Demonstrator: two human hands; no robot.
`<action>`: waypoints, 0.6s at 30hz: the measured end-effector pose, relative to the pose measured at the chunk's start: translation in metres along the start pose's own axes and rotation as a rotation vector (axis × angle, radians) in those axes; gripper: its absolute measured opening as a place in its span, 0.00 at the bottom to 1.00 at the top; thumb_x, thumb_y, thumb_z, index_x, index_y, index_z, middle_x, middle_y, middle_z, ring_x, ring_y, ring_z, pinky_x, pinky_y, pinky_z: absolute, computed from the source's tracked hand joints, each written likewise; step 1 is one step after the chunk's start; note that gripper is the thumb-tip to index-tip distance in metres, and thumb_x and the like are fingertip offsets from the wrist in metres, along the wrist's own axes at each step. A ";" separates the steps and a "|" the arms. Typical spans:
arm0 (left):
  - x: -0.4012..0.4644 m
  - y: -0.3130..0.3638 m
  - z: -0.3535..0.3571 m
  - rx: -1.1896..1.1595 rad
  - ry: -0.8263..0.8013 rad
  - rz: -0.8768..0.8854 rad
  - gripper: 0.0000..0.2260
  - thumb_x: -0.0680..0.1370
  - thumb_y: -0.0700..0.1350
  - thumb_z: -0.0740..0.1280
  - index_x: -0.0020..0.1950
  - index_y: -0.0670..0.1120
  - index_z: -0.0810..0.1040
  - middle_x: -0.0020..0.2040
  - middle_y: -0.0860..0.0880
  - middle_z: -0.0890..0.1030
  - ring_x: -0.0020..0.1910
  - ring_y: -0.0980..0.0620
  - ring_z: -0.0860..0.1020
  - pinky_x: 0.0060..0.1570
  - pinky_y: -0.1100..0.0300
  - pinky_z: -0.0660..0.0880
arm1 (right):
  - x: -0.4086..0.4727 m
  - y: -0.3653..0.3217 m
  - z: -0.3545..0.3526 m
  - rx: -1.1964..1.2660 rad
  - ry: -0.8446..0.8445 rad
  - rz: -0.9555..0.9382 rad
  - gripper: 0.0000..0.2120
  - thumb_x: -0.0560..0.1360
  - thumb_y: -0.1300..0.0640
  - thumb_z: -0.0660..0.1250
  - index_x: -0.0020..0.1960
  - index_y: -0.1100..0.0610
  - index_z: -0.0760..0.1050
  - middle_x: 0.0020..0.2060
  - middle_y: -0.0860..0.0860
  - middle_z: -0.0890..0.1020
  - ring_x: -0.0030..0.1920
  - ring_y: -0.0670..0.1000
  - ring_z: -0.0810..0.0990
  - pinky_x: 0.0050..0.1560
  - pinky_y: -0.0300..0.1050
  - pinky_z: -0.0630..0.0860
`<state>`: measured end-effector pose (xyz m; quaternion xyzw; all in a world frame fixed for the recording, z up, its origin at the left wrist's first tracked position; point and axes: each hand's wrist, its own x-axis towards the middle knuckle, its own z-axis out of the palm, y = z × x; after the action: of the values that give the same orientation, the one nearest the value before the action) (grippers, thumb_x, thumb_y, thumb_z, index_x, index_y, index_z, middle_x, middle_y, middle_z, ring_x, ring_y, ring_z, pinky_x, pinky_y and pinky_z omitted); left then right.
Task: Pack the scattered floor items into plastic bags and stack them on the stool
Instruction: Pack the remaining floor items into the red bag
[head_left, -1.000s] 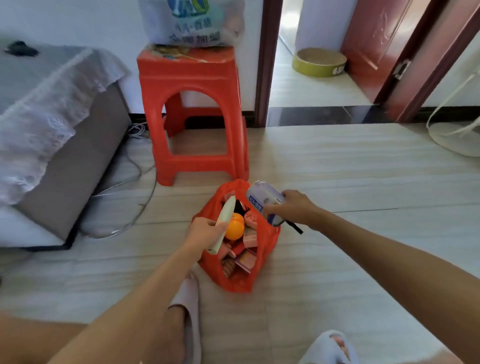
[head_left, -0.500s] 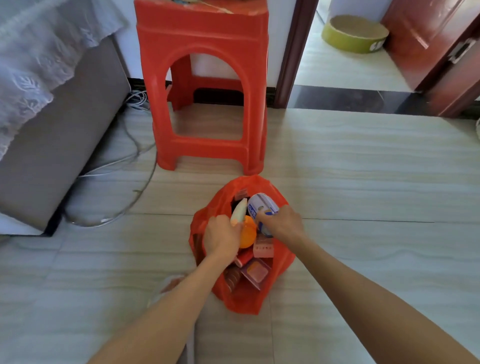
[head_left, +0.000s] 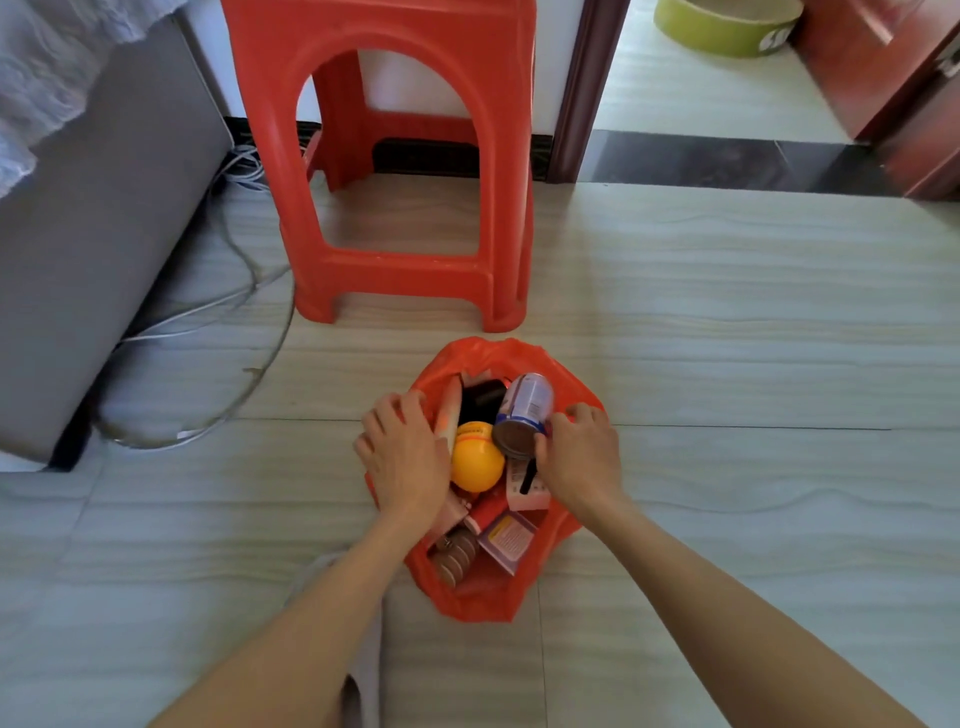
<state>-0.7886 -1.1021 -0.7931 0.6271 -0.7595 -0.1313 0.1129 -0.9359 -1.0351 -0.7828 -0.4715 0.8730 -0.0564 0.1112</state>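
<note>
You are pinching the can with your right hand while your left hand is resting flat inside the orange bag before the stool, which is overfilling and may spill when lifted.

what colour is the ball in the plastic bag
The ball is yellow-orange, seen best in the head view, inside the red bag.

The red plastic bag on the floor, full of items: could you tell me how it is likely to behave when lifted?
The red plastic bag looks thin and crumpled, so it would probably sag and reshape rather than hold form. Its mouth gapes wide, so the can and orange ball lying on top might shift or roll out if it tilts. Packed this full, it is likely fairly heavy.
</note>
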 end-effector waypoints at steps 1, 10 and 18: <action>0.004 -0.005 -0.002 -0.065 -0.055 -0.056 0.26 0.71 0.45 0.71 0.66 0.44 0.66 0.63 0.40 0.68 0.61 0.38 0.67 0.55 0.44 0.67 | -0.003 0.003 -0.001 0.000 0.046 0.001 0.15 0.76 0.52 0.60 0.58 0.59 0.75 0.61 0.58 0.73 0.63 0.59 0.68 0.62 0.52 0.64; 0.012 -0.031 -0.036 -0.390 -0.274 -0.189 0.11 0.74 0.44 0.68 0.53 0.39 0.80 0.52 0.41 0.82 0.54 0.43 0.78 0.52 0.57 0.71 | -0.018 0.027 -0.020 0.917 -0.098 0.609 0.10 0.72 0.58 0.67 0.48 0.63 0.80 0.42 0.57 0.82 0.48 0.58 0.81 0.54 0.56 0.77; -0.013 -0.021 -0.064 -0.568 -0.060 -0.101 0.03 0.73 0.41 0.69 0.42 0.43 0.78 0.39 0.49 0.77 0.40 0.52 0.74 0.41 0.63 0.66 | -0.048 0.011 -0.043 0.638 0.099 0.157 0.06 0.75 0.58 0.65 0.44 0.59 0.80 0.36 0.51 0.79 0.40 0.52 0.76 0.40 0.42 0.66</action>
<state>-0.7456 -1.0966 -0.7405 0.6032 -0.6629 -0.3628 0.2549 -0.9303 -0.9891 -0.7365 -0.3406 0.8495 -0.3410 0.2145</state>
